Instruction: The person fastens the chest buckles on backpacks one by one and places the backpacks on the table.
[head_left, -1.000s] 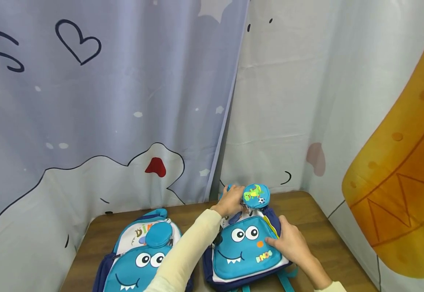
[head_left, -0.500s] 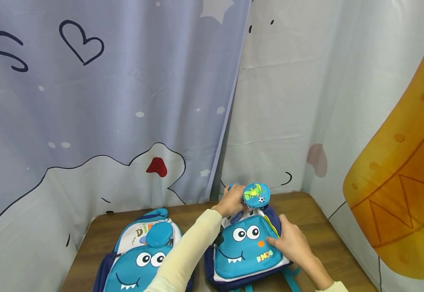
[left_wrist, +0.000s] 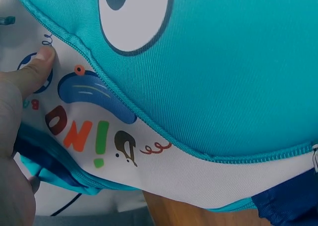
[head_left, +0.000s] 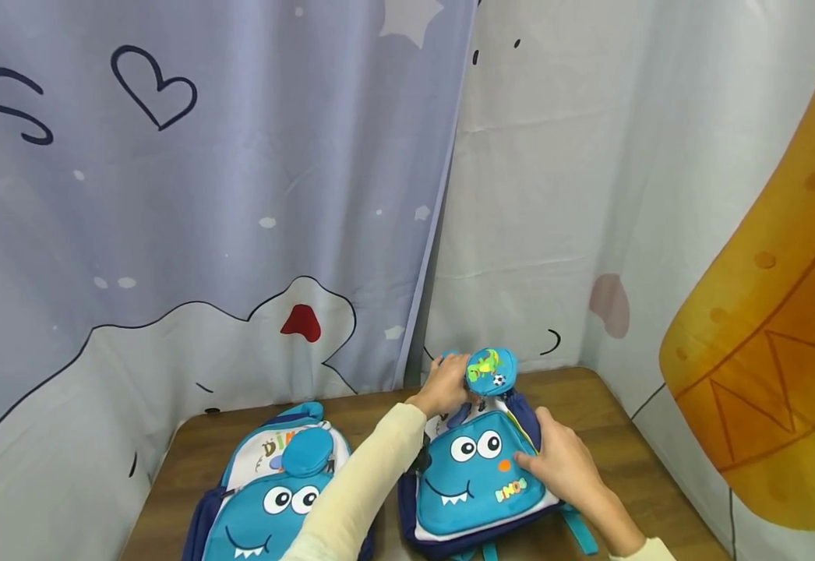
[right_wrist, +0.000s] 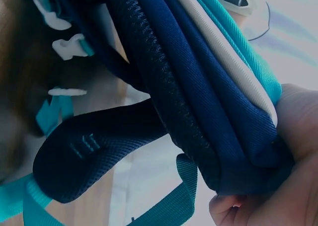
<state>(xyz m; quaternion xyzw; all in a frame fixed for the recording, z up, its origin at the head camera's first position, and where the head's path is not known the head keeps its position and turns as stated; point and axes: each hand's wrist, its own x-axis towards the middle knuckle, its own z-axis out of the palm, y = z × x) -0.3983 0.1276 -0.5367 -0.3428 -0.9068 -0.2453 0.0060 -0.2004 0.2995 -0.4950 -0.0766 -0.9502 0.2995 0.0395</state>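
A small teal, white and navy backpack (head_left: 478, 487) with a smiling toothy cartoon face leans back over the table. My left hand (head_left: 444, 386) grips its top edge, the thumb (left_wrist: 37, 69) pressed on the printed white panel (left_wrist: 194, 179) and the other fingers hidden behind. On the bag's right side, my right hand (head_left: 565, 467) holds the edge, thumb on the teal front pocket. A round pouch (head_left: 493, 372) with a green dinosaur and a ball hangs by the left hand. The right wrist view shows a padded shoulder strap (right_wrist: 94, 141) and teal webbing (right_wrist: 169, 203) dangling behind the bag.
A matching backpack (head_left: 253, 502) lies to the left, partly behind my left sleeve (head_left: 365, 467); a plain teal pouch (head_left: 307, 452) rests on it. The brown wooden table (head_left: 632, 467) ends at a printed curtain (head_left: 274, 156). White buckles (right_wrist: 69, 47) show behind the held bag.
The held backpack's lower part has shifted slightly right and up, and its teal straps below have swung right. Both hands keep their hold; the other backpack stays put.
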